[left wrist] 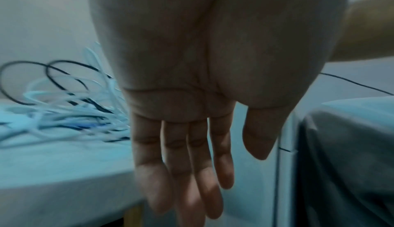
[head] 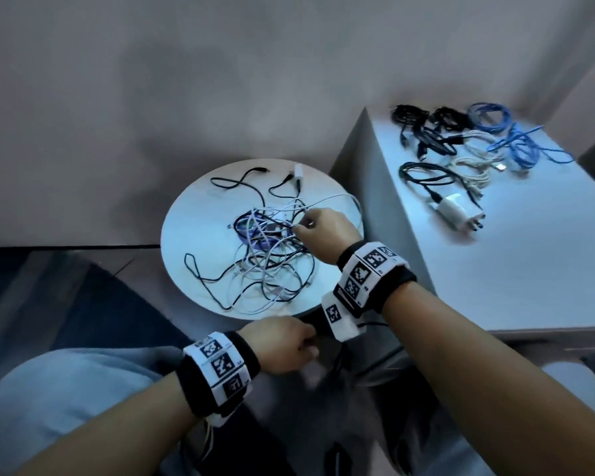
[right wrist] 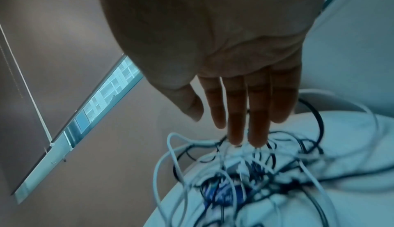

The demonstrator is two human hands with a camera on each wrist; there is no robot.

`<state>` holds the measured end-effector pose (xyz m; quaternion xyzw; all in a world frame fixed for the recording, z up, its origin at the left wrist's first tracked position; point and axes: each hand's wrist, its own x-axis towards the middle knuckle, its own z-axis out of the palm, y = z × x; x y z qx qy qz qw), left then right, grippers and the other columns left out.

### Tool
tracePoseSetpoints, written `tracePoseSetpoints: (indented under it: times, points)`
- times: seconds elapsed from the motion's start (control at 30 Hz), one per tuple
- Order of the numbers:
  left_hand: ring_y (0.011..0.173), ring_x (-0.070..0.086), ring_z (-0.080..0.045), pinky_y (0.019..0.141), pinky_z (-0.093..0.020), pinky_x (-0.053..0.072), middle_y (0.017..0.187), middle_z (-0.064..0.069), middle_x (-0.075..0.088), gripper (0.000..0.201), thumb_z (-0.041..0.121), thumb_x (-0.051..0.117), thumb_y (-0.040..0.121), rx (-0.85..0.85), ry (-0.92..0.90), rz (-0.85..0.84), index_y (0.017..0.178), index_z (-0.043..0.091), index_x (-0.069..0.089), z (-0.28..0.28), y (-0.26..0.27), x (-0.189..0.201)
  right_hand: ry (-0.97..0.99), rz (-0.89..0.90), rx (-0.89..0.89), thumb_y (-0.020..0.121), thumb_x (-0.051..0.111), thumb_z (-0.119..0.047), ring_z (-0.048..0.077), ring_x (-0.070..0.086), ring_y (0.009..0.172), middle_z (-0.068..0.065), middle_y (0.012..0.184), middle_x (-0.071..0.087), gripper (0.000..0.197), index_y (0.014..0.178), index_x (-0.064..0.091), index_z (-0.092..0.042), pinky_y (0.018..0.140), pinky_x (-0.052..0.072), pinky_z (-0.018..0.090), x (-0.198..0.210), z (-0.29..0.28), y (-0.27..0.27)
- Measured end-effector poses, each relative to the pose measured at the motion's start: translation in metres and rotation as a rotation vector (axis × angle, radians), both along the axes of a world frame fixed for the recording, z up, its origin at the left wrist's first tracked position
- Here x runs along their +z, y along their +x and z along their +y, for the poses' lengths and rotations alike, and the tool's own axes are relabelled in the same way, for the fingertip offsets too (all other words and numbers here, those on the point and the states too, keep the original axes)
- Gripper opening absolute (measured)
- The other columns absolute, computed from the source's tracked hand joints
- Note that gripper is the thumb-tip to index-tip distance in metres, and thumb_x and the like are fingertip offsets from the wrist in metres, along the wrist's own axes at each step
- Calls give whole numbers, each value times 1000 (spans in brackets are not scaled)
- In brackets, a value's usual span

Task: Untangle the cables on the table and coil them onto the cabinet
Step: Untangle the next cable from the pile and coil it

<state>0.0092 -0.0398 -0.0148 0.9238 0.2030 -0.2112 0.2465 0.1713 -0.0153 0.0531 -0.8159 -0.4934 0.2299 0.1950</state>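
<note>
A tangle of white, black and blue cables (head: 268, 245) lies on the round white table (head: 193, 235). My right hand (head: 304, 225) hovers over the tangle's right side. In the right wrist view its fingers (right wrist: 245, 129) point straight down and the tips touch the top strands of the tangle (right wrist: 245, 180), with nothing pinched. My left hand (head: 306, 345) hangs just below the table's near edge, beside my right wrist band. The left wrist view shows that hand (left wrist: 213, 171) with straight fingers and nothing in it, the tangle (left wrist: 64, 112) off to its left.
The white cabinet (head: 495, 269) stands right of the table. On it lie coiled black cables (head: 423, 132), blue cables (head: 509, 135), white cables (head: 474, 166) and a white charger (head: 457, 209). My grey-trousered knee (head: 66, 389) is at lower left. A white plug (head: 298, 171) sits at the table's far side.
</note>
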Motion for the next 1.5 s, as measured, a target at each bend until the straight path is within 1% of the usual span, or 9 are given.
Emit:
tracePoseSetpoints:
  times: [0.33, 0.5, 0.63, 0.73, 0.97, 1.1, 1.23, 1.33, 1.5]
  points:
    - [78, 59, -15, 65, -33, 45, 81, 5, 64, 45, 69, 58, 88, 556, 183, -116, 84, 24, 61, 102, -21, 29, -43, 177, 47, 95, 57, -29, 21, 66, 82, -2, 86, 71, 11, 91, 66, -23, 78, 54, 37, -83, -49, -4]
    - [81, 66, -19, 70, -34, 51, 81, 6, 70, 23, 42, 62, 95, 692, 205, -313, 82, 23, 67, 101, 0, 29, -63, 169, 136, 97, 58, -29, 20, 61, 96, -1, 100, 70, 19, 113, 64, -21, 83, 46, 32, -87, -46, -8]
    - [74, 72, -14, 64, -32, 57, 89, 6, 74, 13, 20, 62, 95, 829, -149, -649, 94, 29, 71, 101, 14, 33, -38, 226, 153, 96, 59, -31, 23, 61, 105, 0, 110, 69, 42, 137, 52, -24, 90, 45, 32, -86, -38, -10]
    - [85, 70, -15, 81, -44, 60, 116, -4, 73, 31, 5, 58, 98, 825, -443, -740, 122, 21, 68, 101, 18, 32, 41, 292, 145, 96, 60, -32, 24, 60, 108, 2, 126, 63, 59, 150, 36, -31, 97, 46, 35, -83, -36, -7]
    - [108, 66, -9, 93, -27, 53, 128, -4, 68, 39, -4, 54, 98, 659, -565, -848, 131, 15, 64, 91, 21, 41, 228, 562, 76, 97, 61, -35, 16, 72, 72, -1, 90, 73, 22, 116, 58, -26, 74, 56, 38, -66, -28, -1]
    - [119, 61, -8, 104, -29, 48, 129, 6, 65, 41, 7, 56, 94, 536, -281, -781, 131, 21, 66, 93, 16, 39, 285, 669, -6, 101, 56, -23, 23, 73, 73, 5, 86, 76, 11, 102, 63, -14, 75, 57, 46, -65, -23, 3]
    - [100, 65, -9, 88, -25, 52, 117, 8, 65, 27, 20, 66, 94, 677, -107, -667, 119, 28, 57, 96, 12, 39, 367, 750, 47, 98, 59, -13, 22, 72, 90, -1, 109, 70, 54, 145, 41, -35, 90, 57, 44, -62, -24, 4]
    - [96, 64, -13, 86, -35, 52, 109, 6, 65, 36, 39, 72, 90, 679, -144, -453, 115, 25, 51, 96, 10, 38, 432, 749, 108, 96, 59, -13, 27, 68, 91, 0, 121, 63, 72, 152, 26, -47, 89, 56, 42, -58, -22, 4]
    - [95, 65, -14, 83, -35, 51, 99, 11, 68, 17, 35, 70, 91, 595, -139, -329, 102, 30, 57, 96, 10, 36, 463, 838, 52, 97, 52, 0, 17, 67, 80, 4, 108, 62, 66, 151, 33, -32, 82, 58, 40, -50, -20, 4]
